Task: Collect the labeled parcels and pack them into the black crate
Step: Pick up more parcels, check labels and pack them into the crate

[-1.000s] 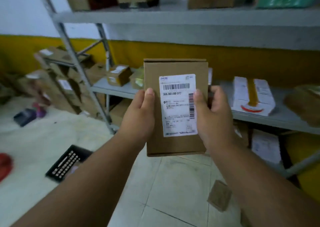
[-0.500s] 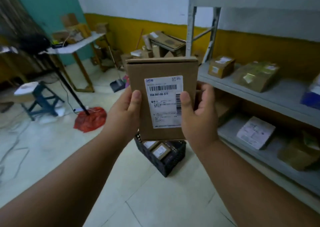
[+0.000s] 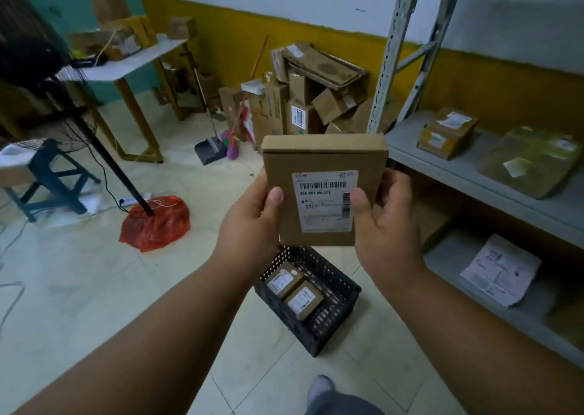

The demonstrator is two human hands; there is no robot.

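I hold a flat brown cardboard parcel (image 3: 322,161) with a white barcode label upright in front of me. My left hand (image 3: 249,221) grips its left edge, thumb on the front face. My right hand (image 3: 384,228) grips its right edge, thumb beside the label. Just below the parcel, on the tiled floor, stands the black crate (image 3: 335,291) with two labeled brown parcels (image 3: 295,289) lying side by side inside. More labeled parcels (image 3: 447,131) lie on the grey shelf (image 3: 474,180) to the right.
A red plastic bag (image 3: 155,223) weighs down a black stand leg on the floor at left. A dark stool (image 3: 53,180), a white table (image 3: 126,63), a dustpan with broom (image 3: 211,149) and a heap of cardboard boxes (image 3: 309,95) stand further back. My foot (image 3: 320,389) shows at the bottom.
My view has swung left, from the shelf to the room and down. The crate now lies directly below the parcel and closer. Both hands keep the same grip on the parcel.
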